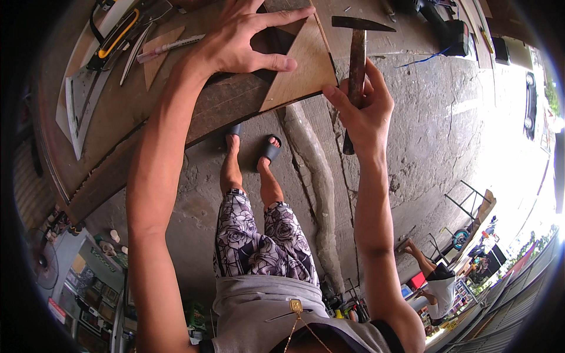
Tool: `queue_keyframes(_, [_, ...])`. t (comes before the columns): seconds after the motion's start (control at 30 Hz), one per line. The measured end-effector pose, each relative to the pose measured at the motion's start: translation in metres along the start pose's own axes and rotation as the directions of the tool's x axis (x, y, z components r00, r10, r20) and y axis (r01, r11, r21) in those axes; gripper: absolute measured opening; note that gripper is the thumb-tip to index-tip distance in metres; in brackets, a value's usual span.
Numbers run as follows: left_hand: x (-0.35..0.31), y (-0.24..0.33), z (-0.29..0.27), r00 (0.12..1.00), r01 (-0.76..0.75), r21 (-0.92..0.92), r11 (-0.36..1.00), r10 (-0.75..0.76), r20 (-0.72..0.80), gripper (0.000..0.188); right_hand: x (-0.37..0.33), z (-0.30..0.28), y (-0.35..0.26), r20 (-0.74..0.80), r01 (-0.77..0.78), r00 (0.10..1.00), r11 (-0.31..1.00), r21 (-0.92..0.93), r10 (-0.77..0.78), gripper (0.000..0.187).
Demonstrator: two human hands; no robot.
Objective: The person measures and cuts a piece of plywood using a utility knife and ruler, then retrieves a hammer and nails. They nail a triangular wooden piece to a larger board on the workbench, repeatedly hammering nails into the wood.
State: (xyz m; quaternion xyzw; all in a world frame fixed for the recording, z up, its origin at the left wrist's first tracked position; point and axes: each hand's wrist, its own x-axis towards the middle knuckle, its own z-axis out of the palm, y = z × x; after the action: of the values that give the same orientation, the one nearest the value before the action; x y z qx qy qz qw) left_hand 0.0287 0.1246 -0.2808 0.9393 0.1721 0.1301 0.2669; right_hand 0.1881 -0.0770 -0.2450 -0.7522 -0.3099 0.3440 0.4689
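Observation:
My left hand lies with its fingers spread over a triangular piece of light plywood at the edge of the worktable. Its thumb rests on the plywood face, and the index fingertip reaches the top of its right edge. A hammer with a worn wooden handle and a dark, pointed head stands upright in my right hand. The right thumb tip is close by the plywood's lower right corner; whether it touches is hard to tell. Dark material shows beneath the plywood and my left hand.
On the brown worktable lie a yellow-and-black cutting tool, a pen and a white angled frame piece. A dark box-shaped tool sits at the far right. Another person is at the lower right.

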Motion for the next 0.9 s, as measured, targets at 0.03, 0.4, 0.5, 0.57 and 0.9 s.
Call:
queue_keyframes(0.03, [0.0,-0.0001,-0.0002,1.0,-0.001,-0.001,1.0,0.001,0.0,0.083,0.0002,0.0,0.0007,0.001,0.005,1.0,1.0,-0.002,-0.005,0.068])
queue_keyframes(0.4, [0.0002,0.0028,0.0007,1.0,0.003,0.009,1.0,-0.003,-0.014,0.079,-0.0001,0.0017,0.0004,0.01,-0.009,1.0,1.0,0.023,0.009,0.067])
queue_keyframes(0.5, [0.0005,0.0015,0.0005,1.0,0.011,-0.01,1.0,-0.011,-0.005,0.078,-0.0007,0.0018,-0.0002,0.004,-0.027,1.0,0.999,0.024,0.027,0.067])
queue_keyframes(0.57, [0.0006,0.002,0.0008,1.0,0.009,-0.02,1.0,-0.009,-0.008,0.078,-0.0011,0.0016,0.002,-0.003,-0.027,1.0,0.999,0.036,0.027,0.067])
queue_keyframes(0.9, [0.0,0.0009,0.0017,1.0,-0.004,-0.014,1.0,0.004,-0.023,0.079,-0.0006,0.0013,0.001,-0.007,-0.005,1.0,0.999,0.045,0.005,0.069])
